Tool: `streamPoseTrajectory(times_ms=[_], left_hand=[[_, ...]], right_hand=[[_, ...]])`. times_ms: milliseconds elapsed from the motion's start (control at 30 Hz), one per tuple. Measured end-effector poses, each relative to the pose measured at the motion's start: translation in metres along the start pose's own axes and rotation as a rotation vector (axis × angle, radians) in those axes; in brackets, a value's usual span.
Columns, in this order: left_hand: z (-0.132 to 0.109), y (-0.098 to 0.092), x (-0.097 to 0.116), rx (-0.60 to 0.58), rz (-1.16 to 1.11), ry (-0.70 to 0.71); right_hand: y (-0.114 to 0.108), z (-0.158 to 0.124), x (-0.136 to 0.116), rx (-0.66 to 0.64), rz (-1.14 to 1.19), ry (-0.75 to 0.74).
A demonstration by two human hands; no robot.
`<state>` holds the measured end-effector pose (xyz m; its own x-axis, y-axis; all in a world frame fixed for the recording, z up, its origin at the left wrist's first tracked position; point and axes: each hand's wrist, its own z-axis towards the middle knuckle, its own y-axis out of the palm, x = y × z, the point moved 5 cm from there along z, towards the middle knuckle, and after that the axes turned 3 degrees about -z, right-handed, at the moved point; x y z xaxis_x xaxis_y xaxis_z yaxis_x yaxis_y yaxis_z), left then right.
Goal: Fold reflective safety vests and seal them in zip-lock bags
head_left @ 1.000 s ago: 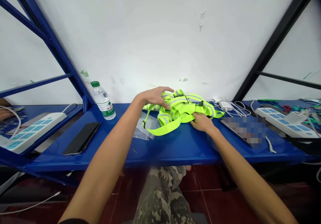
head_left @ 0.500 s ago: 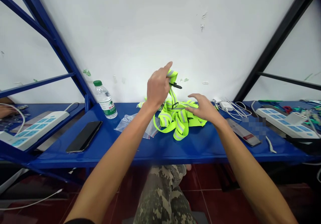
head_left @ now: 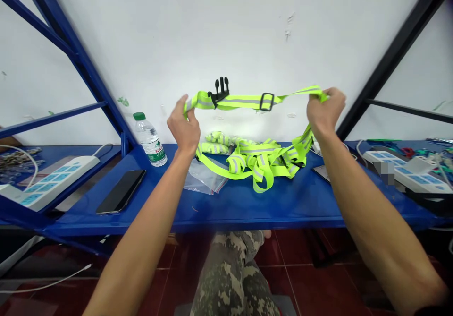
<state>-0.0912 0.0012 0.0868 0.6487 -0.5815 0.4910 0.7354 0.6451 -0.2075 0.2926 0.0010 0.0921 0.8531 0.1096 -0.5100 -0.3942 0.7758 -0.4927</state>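
A neon yellow reflective strap with a grey stripe is stretched between my two hands, above the shelf. My left hand is closed on its left end; my right hand grips the right end. On the raised length sit a black buckle, prongs up, and a black slider. From both hands the strap hangs down to a loose pile of the same webbing on the blue tabletop. Rolled yellow straps lie behind that pile, and clear plastic bags lie in front, partly under the webbing.
At the left stand a water bottle and a dark phone. Another phone is partly hidden by my right arm. Power strips lie on both sides. Blue metal posts and a white wall bound the table.
My hands have moved apart, the left to the left and the right up and right. My right hand has taken hold of the strap, which is now pulled out between them.
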Motion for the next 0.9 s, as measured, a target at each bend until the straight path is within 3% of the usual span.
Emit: streamPoseTrajectory(times_ms=[33,67,167,233,333,433,500,600,667,733,800,900], left_hand=[[-0.005,0.006,-0.001,-0.072,0.026,-0.001],[-0.012,0.014,0.001,-0.185,0.038,-0.002],[-0.039,0.047,0.023,-0.685,-0.071,0.017],[-0.057,0.064,0.045,-0.897,-0.238,0.029],[-0.064,0.078,0.065,-0.856,-0.375,0.014],[-0.056,0.087,0.057,-0.82,-0.285,-0.021],[-0.041,0.08,0.041,-0.662,-0.215,-0.077],[-0.018,0.055,0.024,-0.328,-0.148,-0.112],[-0.008,0.037,0.021,-0.163,-0.094,-0.116],[-0.001,0.021,0.02,-0.048,-0.038,-0.147],[0.003,0.009,0.018,0.021,0.025,-0.185],[0.007,-0.003,0.013,0.082,0.132,-0.182]], right_hand=[[-0.012,0.003,-0.01,0.13,0.045,0.075],[-0.016,0.003,-0.023,0.155,0.099,0.112],[-0.01,-0.014,-0.075,0.045,0.162,0.033],[0.001,-0.035,-0.106,-0.05,0.143,-0.079],[0.016,-0.066,-0.13,-0.26,0.169,-0.213],[0.019,-0.085,-0.132,-0.505,0.174,-0.343],[0.019,-0.094,-0.123,-0.76,0.127,-0.4],[0.025,-0.112,-0.1,-1.239,-0.05,-0.426],[0.031,-0.119,-0.083,-1.372,-0.199,-0.434],[0.038,-0.115,-0.07,-1.303,-0.306,-0.414],[0.038,-0.098,-0.061,-1.081,-0.356,-0.332],[0.006,-0.053,-0.058,-0.413,-0.258,-0.155]])
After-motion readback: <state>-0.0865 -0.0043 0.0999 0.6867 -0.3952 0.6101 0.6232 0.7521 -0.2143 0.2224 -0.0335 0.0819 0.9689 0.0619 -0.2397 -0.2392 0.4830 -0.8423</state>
